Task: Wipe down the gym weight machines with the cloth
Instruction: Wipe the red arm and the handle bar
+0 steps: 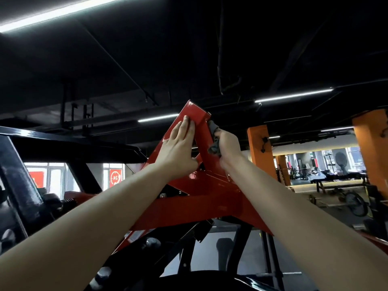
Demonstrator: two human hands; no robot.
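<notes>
A red steel weight machine frame (195,202) rises to a peak at the middle of the view. My left hand (178,148) lies flat with straight fingers on the left face of the upper red beam, its thumb hooked under at the joint. My right hand (227,147) grips a dark grey cloth (214,141) and holds it against the right side of the same beam, just below the top end. Both arms reach up from the bottom corners.
A black machine frame (63,143) stands at the left with a padded roller (21,185). Orange pillars (260,152) stand at the right, with benches and a plate-loaded barbell (354,204) beyond. Black ceiling with strip lights hangs overhead.
</notes>
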